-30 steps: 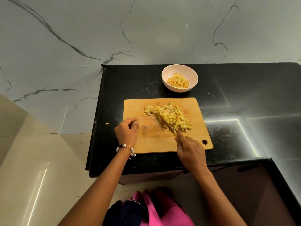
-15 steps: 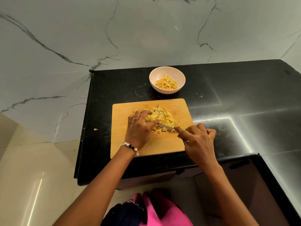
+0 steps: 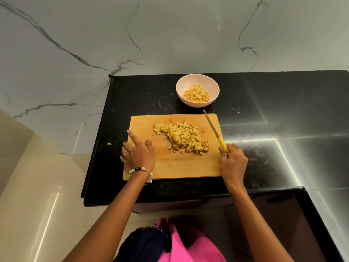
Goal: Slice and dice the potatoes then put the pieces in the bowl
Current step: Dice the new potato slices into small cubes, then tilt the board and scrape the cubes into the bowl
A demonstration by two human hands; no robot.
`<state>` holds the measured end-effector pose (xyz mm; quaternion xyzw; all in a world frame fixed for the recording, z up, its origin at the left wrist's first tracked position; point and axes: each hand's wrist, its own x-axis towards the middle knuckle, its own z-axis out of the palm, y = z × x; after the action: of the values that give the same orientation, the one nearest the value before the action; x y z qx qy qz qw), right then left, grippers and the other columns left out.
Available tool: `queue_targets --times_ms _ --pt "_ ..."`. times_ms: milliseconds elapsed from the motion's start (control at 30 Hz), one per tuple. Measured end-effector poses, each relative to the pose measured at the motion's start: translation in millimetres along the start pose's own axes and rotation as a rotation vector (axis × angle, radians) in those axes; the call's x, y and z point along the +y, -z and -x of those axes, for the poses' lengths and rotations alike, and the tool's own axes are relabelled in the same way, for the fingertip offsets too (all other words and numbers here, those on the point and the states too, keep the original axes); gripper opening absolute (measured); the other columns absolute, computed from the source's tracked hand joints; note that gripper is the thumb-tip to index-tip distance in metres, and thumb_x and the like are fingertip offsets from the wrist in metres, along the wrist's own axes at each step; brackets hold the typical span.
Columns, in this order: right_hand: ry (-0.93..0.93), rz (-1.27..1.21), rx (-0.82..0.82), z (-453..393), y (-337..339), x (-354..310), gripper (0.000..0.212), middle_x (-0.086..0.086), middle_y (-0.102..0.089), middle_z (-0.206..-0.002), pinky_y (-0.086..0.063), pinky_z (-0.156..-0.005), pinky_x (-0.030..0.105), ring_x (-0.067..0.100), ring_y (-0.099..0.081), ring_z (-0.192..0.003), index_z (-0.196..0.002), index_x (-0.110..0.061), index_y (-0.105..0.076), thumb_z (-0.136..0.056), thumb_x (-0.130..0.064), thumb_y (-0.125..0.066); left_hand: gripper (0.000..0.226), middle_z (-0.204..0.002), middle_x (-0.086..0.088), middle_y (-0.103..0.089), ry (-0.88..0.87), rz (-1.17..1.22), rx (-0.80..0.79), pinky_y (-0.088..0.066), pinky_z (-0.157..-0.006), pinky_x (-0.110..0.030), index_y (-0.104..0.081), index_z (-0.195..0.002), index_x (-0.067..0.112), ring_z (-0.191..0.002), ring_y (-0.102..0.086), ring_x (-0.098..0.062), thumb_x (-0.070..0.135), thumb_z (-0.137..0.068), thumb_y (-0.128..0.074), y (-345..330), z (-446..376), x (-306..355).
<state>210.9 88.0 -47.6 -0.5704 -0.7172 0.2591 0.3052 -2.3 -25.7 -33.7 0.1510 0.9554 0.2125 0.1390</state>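
Gripping the yellow handle of the knife [image 3: 214,129] in my right hand [image 3: 232,162], I have my fingers curled tight round it just past the right edge of the cutting board [image 3: 170,168]. The thin blade slants away from me and to the left, over the board's far right corner, with its tip reaching the dark counter [image 3: 283,103] close to the bowl [image 3: 197,93]. The blade is well clear of the food.

My left hand [image 3: 138,155] rests on the near left part of the board. Its forefinger is stretched out, pointing to the far left over the board's edge, the thumb lies along the wood, and the other fingers are loosely bent at the left rim; it holds nothing. A beaded bracelet [image 3: 140,172] sits on that wrist, and each hand wears a ring.

The diced potato [image 3: 182,137] lies in a loose heap in the middle of the board, spreading from the far left toward the near right, between my two hands and touching neither. More yellow cubes [image 3: 196,94] sit in the pale bowl, which stands on the counter just beyond the board's far edge. One stray piece [image 3: 109,144] lies on the counter to the left of the board, near the counter's left edge. A marbled white wall [image 3: 170,35] rises behind the counter.
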Motion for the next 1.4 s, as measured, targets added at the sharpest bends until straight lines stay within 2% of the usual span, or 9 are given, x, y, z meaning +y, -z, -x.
queue_targets --times_ms 133,267,367,533,700,867,1100,1233,1400 --pt "-0.009 0.02 0.024 -6 -2 -10 0.023 0.012 -0.063 -0.08 -0.037 -0.062 0.031 0.029 -0.057 -0.072 -0.1 -0.005 -0.068 -0.094 -0.022 -0.055 0.071 -0.143 -0.024 -0.026 0.169 0.043 -0.009 -0.029 -0.102 -0.051 -0.004 -0.151 0.019 -0.13 -0.027 -0.04 0.048 -0.096 -0.039 13 -7 20" --pt "0.027 -0.043 0.031 -9 3 -2 0.022 0.009 -0.065 -0.073 -0.04 -0.061 0.03 0.026 -0.058 -0.066 -0.102 -0.009 -0.07 -0.094 -0.023 -0.056 0.072 -0.142 -0.025 -0.03 0.325 0.124 -0.073 -0.028 -0.103 -0.053 -0.031 -0.141 0.009 -0.131 -0.027 -0.042 0.06 -0.091 -0.036 20 -34 18" --pt "0.041 -0.09 0.054 -10 8 4 0.023 0.009 -0.067 -0.075 -0.041 -0.059 0.029 0.024 -0.058 -0.064 -0.107 -0.01 -0.07 -0.093 -0.023 -0.057 0.065 -0.134 -0.025 -0.046 0.285 0.195 -0.084 -0.037 -0.097 -0.048 -0.046 -0.131 0.0 -0.122 -0.043 -0.042 0.052 -0.096 -0.03 25 -44 6" --pt "0.047 -0.158 0.066 -14 13 11 0.028 0.009 -0.071 -0.089 -0.053 -0.067 0.044 0.027 -0.063 -0.073 -0.114 -0.01 -0.068 -0.092 -0.024 -0.06 0.053 -0.125 -0.025 -0.053 0.208 0.178 -0.006 -0.039 -0.092 -0.045 -0.053 -0.12 -0.004 -0.116 -0.048 -0.04 0.038 -0.102 -0.025 36 -34 6" --pt "0.082 -0.152 0.09 -13 22 12 0.028 0.009 -0.07 -0.1 -0.048 -0.074 0.033 0.025 -0.063 -0.086 -0.114 -0.006 -0.067 -0.091 -0.021 -0.061 0.048 -0.109 -0.021 -0.061 0.243 0.255 0.111 -0.042 -0.078 -0.041 -0.058 -0.109 0.0 -0.1 -0.057 -0.038 0.039 -0.1 -0.033 35 -27 5" --pt "0.291 -0.168 0.077 -22 50 9 0.026 0.004 -0.061 -0.095 -0.048 -0.069 0.043 0.025 -0.055 -0.086 -0.104 -0.007 -0.071 -0.088 -0.024 -0.058 0.043 -0.091 -0.018 -0.062 0.194 0.366 0.147 -0.038 -0.065 -0.035 -0.062 -0.091 -0.001 -0.076 -0.054 -0.029 0.036 -0.097 -0.04 46 -34 15" --pt "0.666 -0.138 -0.207 -50 88 -8 0.048 -0.01 -0.059 -0.085 -0.039 -0.066 0.021 0.019 -0.05 -0.08 -0.114 -0.012 -0.068 -0.074 0.013 -0.068 0.041 -0.097 -0.02 -0.064 0.146 0.417 0.202 -0.039 -0.065 -0.036 -0.063 -0.094 -0.002 -0.082 -0.057 -0.034 0.034 -0.093 -0.044 69 -61 44" --pt "0.813 0.053 -0.249 -65 89 5 0.041 -0.007 -0.063 -0.082 -0.034 -0.058 0.024 0.02 -0.046 -0.072 -0.11 -0.016 -0.071 -0.075 0.0 -0.057 0.035 -0.096 -0.019 -0.064 0.175 0.433 0.214 -0.041 -0.067 -0.037 -0.06 -0.088 0.002 -0.083 -0.059 -0.035 0.033 -0.093 -0.046 76 -75 47" --pt "0.739 0.174 -0.23 -81 71 7 0.044 0.004 -0.062 -0.078 -0.028 -0.059 0.017 0.021 -0.043 -0.074 -0.11 -0.008 -0.07 -0.072 0.004 -0.051 0.039 -0.105 -0.016 -0.062 0.194 0.431 0.19 -0.04 -0.068 -0.036 -0.058 -0.106 -0.001 -0.094 -0.059 -0.038 0.034 -0.092 -0.048 78 -96 51"
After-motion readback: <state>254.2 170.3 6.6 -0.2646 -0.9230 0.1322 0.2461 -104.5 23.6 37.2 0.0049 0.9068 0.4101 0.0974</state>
